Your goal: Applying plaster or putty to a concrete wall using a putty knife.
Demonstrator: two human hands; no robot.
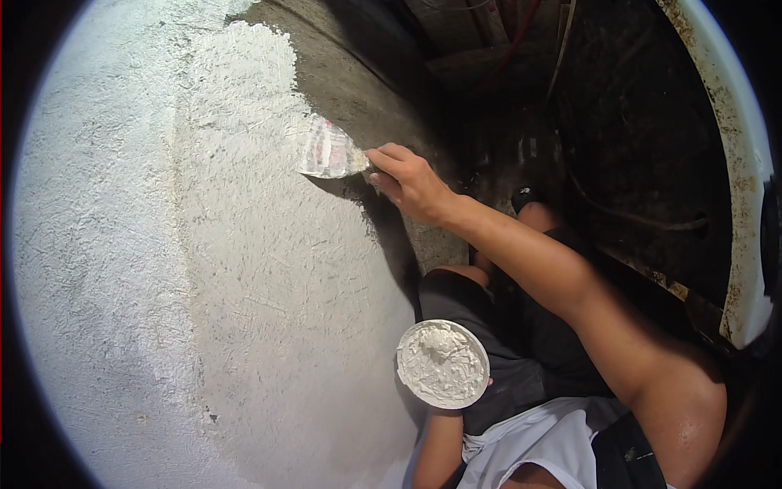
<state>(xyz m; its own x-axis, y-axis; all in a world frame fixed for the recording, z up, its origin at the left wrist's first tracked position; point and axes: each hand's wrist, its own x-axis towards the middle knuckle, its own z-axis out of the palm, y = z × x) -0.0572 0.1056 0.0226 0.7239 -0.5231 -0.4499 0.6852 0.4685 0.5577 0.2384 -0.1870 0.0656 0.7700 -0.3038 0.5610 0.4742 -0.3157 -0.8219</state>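
My right hand (pixel 411 179) is closed around the handle of a wide putty knife (pixel 330 151). Its blade, smeared with white filler, lies against the wall (pixel 261 244) at the ragged edge between white coating and bare grey surface. Lower down, a round white bowl (pixel 401 383) full of thick white filler (pixel 444 363) is held up by my left hand (pixel 490 381). Most of that hand is hidden beneath the bowl; only a fingertip shows at the right rim.
Bare grey wall (pixel 350 90) runs beyond the coated area. A curved, stained white edge (pixel 737 163) borders a dark space on the right, where a hose-like line (pixel 643 220) runs. My legs in dark shorts (pixel 505 383) are bent close to the wall.
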